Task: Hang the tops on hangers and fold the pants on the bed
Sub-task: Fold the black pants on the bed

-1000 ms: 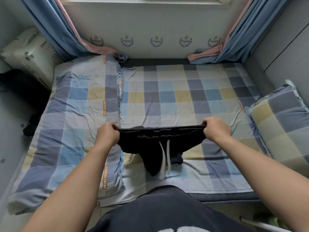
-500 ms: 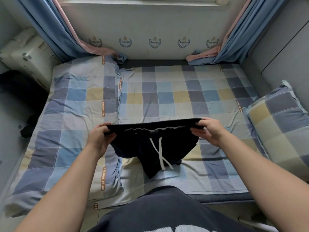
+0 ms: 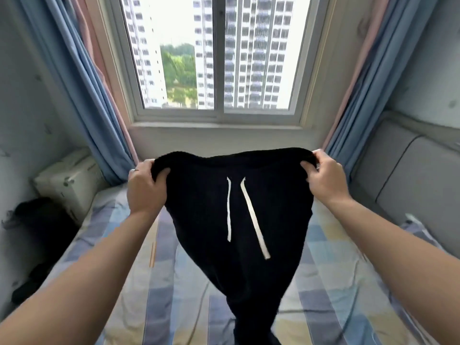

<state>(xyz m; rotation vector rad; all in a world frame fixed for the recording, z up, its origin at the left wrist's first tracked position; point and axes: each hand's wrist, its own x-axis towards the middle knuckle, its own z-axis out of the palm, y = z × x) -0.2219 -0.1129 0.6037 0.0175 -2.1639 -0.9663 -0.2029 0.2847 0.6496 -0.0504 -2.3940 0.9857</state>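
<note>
Black pants (image 3: 239,220) hang above the checked bed (image 3: 336,282), left hand (image 3: 146,188) and right hand (image 3: 323,178) each gripping a waistband corner. Best practice: keep the waistband taut and level, legs aligned, before lowering them flat for folding.

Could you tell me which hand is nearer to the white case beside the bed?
Left. The left hand grips the black pants at the waistband, to the right of the white case; the right hand grips the waistband's other end, across the pants from it.
</note>
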